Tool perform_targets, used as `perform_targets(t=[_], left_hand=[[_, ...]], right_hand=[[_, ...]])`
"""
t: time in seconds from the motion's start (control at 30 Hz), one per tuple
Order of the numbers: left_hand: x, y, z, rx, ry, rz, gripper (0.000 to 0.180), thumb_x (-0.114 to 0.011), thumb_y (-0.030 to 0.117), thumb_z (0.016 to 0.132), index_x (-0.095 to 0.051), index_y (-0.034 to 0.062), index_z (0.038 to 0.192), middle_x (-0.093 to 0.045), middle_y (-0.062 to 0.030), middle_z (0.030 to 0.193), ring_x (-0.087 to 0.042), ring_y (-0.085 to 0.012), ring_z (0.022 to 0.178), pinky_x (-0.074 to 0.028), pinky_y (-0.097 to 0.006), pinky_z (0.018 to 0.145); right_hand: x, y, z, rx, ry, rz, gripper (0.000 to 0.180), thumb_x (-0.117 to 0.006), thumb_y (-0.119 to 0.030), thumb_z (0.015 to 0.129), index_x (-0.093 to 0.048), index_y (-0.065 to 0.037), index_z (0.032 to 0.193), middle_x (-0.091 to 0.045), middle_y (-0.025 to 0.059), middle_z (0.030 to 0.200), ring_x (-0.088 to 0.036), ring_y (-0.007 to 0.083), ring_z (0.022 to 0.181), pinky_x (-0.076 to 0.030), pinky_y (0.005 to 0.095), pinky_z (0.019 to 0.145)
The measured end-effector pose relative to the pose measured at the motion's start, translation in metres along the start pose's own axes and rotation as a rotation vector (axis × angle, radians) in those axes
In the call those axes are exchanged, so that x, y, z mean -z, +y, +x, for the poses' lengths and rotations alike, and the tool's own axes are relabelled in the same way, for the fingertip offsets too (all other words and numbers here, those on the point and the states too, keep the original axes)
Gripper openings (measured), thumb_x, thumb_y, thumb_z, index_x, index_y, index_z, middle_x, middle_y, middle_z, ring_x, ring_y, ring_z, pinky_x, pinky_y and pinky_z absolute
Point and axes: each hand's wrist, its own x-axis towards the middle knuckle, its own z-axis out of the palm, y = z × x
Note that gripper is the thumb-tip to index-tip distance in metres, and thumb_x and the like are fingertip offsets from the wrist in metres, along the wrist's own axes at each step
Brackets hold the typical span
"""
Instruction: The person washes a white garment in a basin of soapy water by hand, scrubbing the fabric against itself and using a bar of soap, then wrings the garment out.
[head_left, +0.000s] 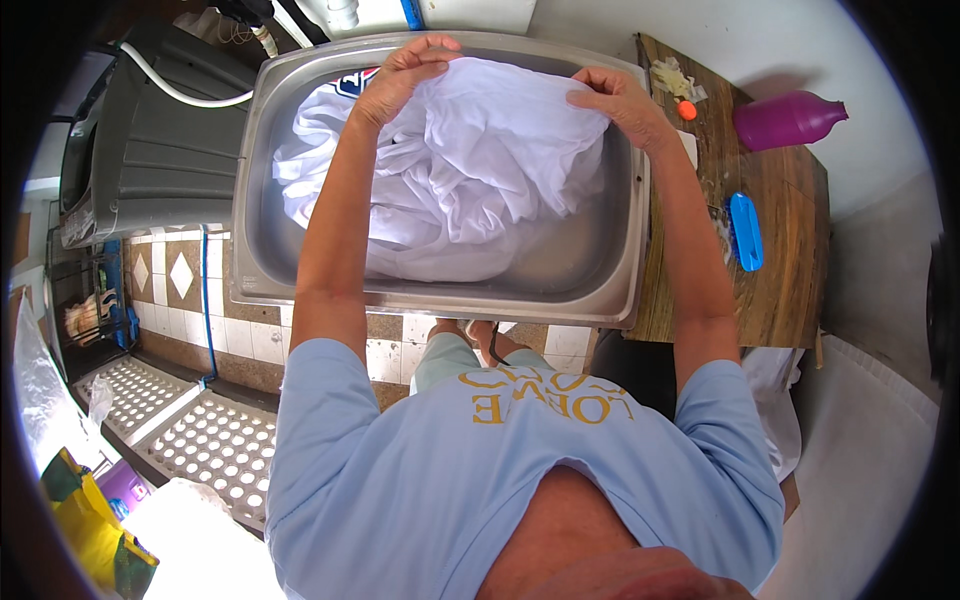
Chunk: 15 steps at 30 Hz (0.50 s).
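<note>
While both my left hand (400,75) and right hand (620,100) are clamped on the white cloth (470,170), I'd say lift it evenly over the steel sink (600,290) so it drains.

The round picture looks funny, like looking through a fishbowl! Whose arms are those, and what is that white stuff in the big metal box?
A camera on a person's head looks down, so the arms are that person's own. Its lens bends the edges. The left hand and right hand both grip a white cloth, lifted over a metal sink. On the wooden table to the right lie a purple bottle and a blue brush. The light blue shirt below belongs to the person too.
</note>
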Motion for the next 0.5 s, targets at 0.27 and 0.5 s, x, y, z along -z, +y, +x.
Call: perform_targets(t=[0.27,0.5], left_hand=[[-0.061,-0.061,0.008,0.119,0.199,0.827,0.039,-0.066,0.038,0.08,-0.062,0.0034,0.095,-0.064,-0.0144,0.079,-0.061,-0.0246,0.073,-0.047,-0.035,0.068],[-0.053,-0.093,0.005,0.013,0.235,0.836,0.042,-0.062,0.043,0.081,-0.064,0.0015,0.086,-0.064,-0.0175,0.077,-0.061,-0.0322,0.072,-0.047,-0.038,0.066]], right_hand=[[-0.056,0.1,0.031,0.032,0.664,-0.683,0.031,-0.064,-0.028,0.077,-0.062,-0.002,0.094,-0.062,0.0223,0.088,-0.059,0.0409,0.083,-0.047,0.044,0.074],[-0.052,0.113,0.036,-0.176,0.498,-0.151,0.025,-0.066,-0.024,0.079,-0.061,-0.002,0.09,-0.065,0.0143,0.089,-0.062,0.0304,0.085,-0.047,0.0413,0.077]])
